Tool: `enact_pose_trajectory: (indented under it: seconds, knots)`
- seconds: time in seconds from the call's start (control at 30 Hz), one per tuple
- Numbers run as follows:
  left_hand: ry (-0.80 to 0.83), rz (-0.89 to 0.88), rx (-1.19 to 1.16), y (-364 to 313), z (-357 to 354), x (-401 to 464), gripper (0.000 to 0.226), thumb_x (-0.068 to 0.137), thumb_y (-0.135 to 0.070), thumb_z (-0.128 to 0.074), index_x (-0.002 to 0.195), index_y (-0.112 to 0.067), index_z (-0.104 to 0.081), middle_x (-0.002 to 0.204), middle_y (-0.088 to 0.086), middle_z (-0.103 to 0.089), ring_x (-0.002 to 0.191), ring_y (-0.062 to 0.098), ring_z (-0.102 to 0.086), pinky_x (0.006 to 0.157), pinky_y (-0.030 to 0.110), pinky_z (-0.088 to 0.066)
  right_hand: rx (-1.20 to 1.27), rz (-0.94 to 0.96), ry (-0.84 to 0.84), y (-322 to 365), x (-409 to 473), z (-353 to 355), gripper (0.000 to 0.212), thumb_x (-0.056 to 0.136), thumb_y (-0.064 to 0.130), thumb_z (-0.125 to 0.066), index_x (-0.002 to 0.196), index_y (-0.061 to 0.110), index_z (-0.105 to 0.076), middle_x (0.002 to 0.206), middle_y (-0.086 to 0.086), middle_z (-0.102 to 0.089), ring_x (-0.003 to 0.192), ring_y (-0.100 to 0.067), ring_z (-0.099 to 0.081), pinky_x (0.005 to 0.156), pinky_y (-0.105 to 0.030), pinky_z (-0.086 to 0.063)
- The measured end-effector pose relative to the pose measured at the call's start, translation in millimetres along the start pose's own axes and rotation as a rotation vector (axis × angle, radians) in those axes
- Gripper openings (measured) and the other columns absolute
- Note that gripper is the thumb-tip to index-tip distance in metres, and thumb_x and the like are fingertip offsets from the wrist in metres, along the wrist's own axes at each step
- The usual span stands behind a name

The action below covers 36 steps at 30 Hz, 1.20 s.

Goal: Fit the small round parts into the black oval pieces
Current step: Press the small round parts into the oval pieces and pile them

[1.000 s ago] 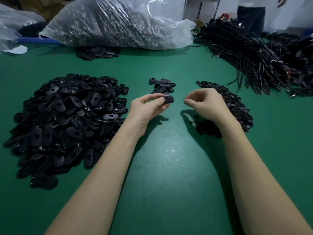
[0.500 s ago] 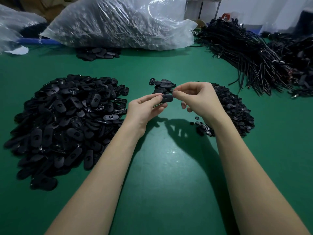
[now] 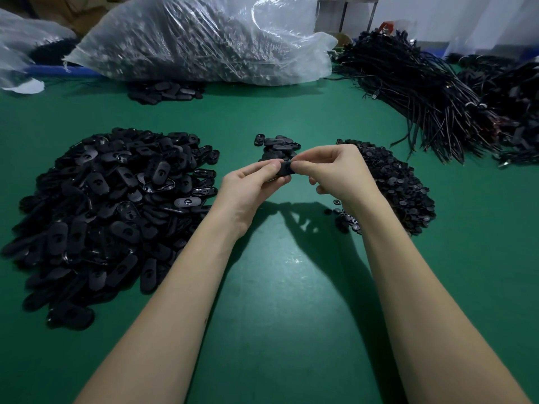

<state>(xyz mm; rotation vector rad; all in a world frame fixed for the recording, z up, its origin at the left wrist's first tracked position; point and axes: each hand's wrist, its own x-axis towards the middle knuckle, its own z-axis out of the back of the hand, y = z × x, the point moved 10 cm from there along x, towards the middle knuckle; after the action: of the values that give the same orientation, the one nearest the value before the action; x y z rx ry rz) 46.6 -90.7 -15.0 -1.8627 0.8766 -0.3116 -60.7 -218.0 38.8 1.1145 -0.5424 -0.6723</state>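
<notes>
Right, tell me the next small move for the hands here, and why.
Probably press in with the right hand to seat the small round part. The left hand grips the black oval piece, and the right fingertips already pinch at its end, so the two meet; whether the part is seated is hidden.

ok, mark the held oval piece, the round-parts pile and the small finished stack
held oval piece point(image 3: 285, 168), head view, its exposed middle
round-parts pile point(image 3: 404, 185), head view, centre
finished stack point(image 3: 278, 144), head view, top pieces
</notes>
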Motion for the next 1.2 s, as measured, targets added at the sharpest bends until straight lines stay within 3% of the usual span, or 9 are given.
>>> enact_pose_trajectory:
  seconds: [0.33, 0.57, 0.73, 0.87, 1.0, 1.2]
  knots:
    - [0.035, -0.005, -0.003, -0.4, -4.4, -1.2, 0.009, 0.094, -0.003, -0.067, 0.094, -0.003, -0.075, 0.098, 0.012, -0.078, 0.095, 0.025, -0.076, 0.080, 0.020, -0.058, -0.033, -0.029, -0.016, -0.4, -2.0, -1.1, 0.008, 0.084, 0.024, -0.081, 0.077, 0.028, -0.080, 0.062, 0.017, -0.070, 0.047, 0.005, -0.052, 0.046, -0.015, -0.043]
    - [0.077, -0.041, 0.095, -2.4, -7.5, -1.7, 0.016, 0.095, 0.000, -0.064, 0.088, -0.007, -0.076, 0.096, 0.012, -0.078, 0.092, 0.023, -0.076, 0.078, 0.018, -0.057, -0.063, -0.074, 0.009, -6.8, -2.5, -1.3, 0.006, 0.079, 0.027, -0.085, 0.077, 0.026, -0.080, 0.055, 0.015, -0.063, 0.049, -0.005, -0.048, 0.050, -0.019, -0.040]
    - [0.070, -0.048, 0.204, -0.7, -5.5, 0.7, 0.018, 0.092, 0.006, -0.063, 0.088, -0.007, -0.074, 0.093, 0.010, -0.078, 0.088, 0.023, -0.076, 0.079, 0.021, -0.058, -0.088, -0.134, 0.063, -17.0, -2.7, -2.7, 0.022, 0.072, 0.035, -0.091, 0.086, 0.025, -0.076, 0.068, 0.004, -0.061, 0.056, -0.010, -0.048, 0.053, -0.022, -0.034]
    - [0.125, -0.034, 0.193, 0.9, -8.7, -1.1, 0.012, 0.090, 0.006, -0.067, 0.091, -0.004, -0.072, 0.093, 0.010, -0.077, 0.087, 0.019, -0.075, 0.079, 0.020, -0.057, -0.009, -0.197, 0.157, -26.1, -4.7, -6.3, 0.019, 0.070, 0.038, -0.093, 0.076, 0.028, -0.077, 0.069, 0.007, -0.062, 0.054, -0.009, -0.046, 0.048, -0.020, -0.033]
    - [0.163, 0.009, 0.150, 5.0, -11.2, -2.4, 0.011, 0.091, 0.007, -0.064, 0.095, -0.002, -0.070, 0.089, 0.009, -0.078, 0.085, 0.017, -0.075, 0.076, 0.018, -0.057, 0.117, -0.238, 0.244, -33.7, -7.4, -13.8, 0.015, 0.073, 0.030, -0.092, 0.075, 0.025, -0.079, 0.077, 0.005, -0.069, 0.054, -0.005, -0.048, 0.044, -0.016, -0.032]
    - [0.112, -0.028, 0.252, 2.0, -4.8, 0.5, 0.013, 0.091, 0.007, -0.065, 0.090, -0.004, -0.072, 0.089, 0.009, -0.076, 0.082, 0.018, -0.074, 0.079, 0.020, -0.058, -0.058, -0.134, 0.183, -21.7, -4.0, -6.9, 0.006, 0.079, 0.023, -0.085, 0.080, 0.022, -0.079, 0.067, 0.005, -0.066, 0.050, 0.000, -0.053, 0.045, -0.014, -0.041]
